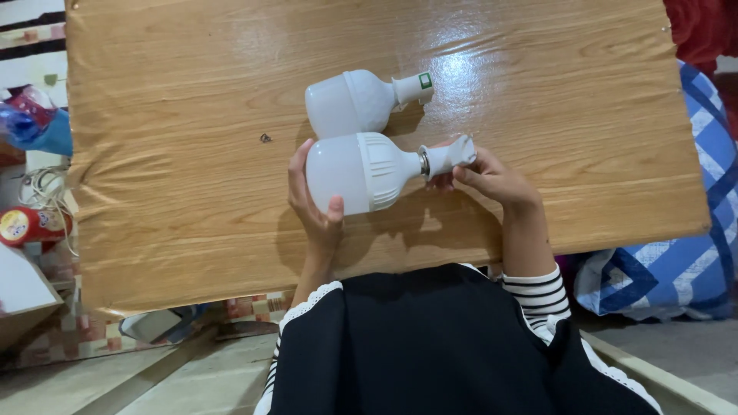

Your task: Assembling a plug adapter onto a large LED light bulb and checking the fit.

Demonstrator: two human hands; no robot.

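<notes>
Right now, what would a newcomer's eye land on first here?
The big white bulb held over the middle of the wooden table: the left hand wraps its dome and the right hand pinches the white socket at its base. Just beyond it a second bulb lies on the table, untouched. A small screw sits to its left.

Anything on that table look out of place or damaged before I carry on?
One small oddity: a tiny metal piece, perhaps a screw, lies loose on the wooden table, left of the second bulb. The bulb held by the left hand and right hand shows no visible cracks.
</notes>
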